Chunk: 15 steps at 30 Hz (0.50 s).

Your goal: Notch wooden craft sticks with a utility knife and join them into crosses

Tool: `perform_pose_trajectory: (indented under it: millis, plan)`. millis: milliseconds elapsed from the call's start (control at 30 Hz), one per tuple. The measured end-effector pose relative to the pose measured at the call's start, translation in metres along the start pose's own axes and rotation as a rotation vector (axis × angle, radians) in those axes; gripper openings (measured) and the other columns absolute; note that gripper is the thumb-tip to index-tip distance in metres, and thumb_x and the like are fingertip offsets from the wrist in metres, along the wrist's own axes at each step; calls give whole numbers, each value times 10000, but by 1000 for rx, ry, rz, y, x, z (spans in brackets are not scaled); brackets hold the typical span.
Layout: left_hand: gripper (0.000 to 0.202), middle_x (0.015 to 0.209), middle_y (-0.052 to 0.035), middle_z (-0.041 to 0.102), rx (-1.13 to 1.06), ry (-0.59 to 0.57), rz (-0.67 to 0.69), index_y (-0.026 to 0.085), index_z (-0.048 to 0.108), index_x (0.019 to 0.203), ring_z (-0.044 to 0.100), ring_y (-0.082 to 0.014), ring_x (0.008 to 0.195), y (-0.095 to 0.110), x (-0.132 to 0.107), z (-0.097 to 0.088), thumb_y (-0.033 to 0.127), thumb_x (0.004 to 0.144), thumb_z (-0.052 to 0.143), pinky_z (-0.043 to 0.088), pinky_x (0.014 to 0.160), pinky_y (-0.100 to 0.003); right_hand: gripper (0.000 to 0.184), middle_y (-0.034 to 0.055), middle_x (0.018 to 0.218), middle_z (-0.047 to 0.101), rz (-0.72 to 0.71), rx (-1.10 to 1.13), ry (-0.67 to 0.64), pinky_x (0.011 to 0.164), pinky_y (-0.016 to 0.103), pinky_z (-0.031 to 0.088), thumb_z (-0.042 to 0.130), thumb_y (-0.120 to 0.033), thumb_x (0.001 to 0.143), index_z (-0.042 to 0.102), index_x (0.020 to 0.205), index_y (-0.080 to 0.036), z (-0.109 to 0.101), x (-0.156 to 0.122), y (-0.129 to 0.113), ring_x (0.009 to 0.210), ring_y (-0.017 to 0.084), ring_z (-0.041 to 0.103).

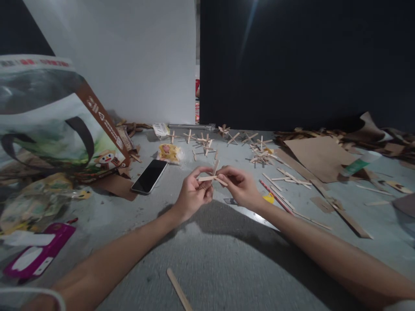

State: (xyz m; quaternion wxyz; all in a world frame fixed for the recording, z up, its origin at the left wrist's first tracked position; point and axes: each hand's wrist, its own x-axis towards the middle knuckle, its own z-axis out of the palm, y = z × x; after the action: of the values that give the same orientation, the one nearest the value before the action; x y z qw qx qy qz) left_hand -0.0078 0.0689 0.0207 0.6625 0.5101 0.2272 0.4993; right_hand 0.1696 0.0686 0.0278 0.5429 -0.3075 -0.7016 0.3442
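Note:
Between my hands, just above the table, is a small piece of crossed wooden craft sticks [215,167]. My left hand [194,190] pinches it from the left, with the fingers curled round a stick end. From the right, the thumb and fingers of my right hand [239,185] close on the same piece where the sticks meet. A yellow object [269,198] lies by my right wrist, partly hidden. A single craft stick [178,288] lies near the front edge of the view.
Several crossed-stick pieces [207,144] stand at the back. Loose sticks [288,179], a red pencil [275,196], cardboard [314,157] and a glue tube [361,163] lie right. Left are a phone [149,176], a snack packet [169,153], a purple case [58,242] and a large bag [61,125].

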Motion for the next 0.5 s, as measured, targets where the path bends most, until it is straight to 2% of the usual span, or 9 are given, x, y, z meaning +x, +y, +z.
perform_pose_trajectory:
  millis: [200,333,500]
  plan:
    - [516,537,94,566,150,66,103,228,575,1086,396,-68,387,5,-5,5,601,866,855,322,406,-182,469,-25,678,566,87,79,23,545,250,418,687,-654,1004,677,874,-203,6,-2,-4,591,127,497]
    - [508,591,79,615,219,99,168,239,558,1234,430,-75,403,5,-13,11,571,935,800,306,412,-186,442,-23,691,574,48,79,67,577,255,453,699,-632,1006,673,885,-208,10,-3,-4,612,132,516]
    - [581,557,88,585,169,22,98,216,573,1318,448,-91,402,7,-8,6,565,920,813,324,421,-202,466,-15,689,578,38,55,62,574,259,443,685,-649,1008,663,858,-209,5,-1,-4,619,137,515]
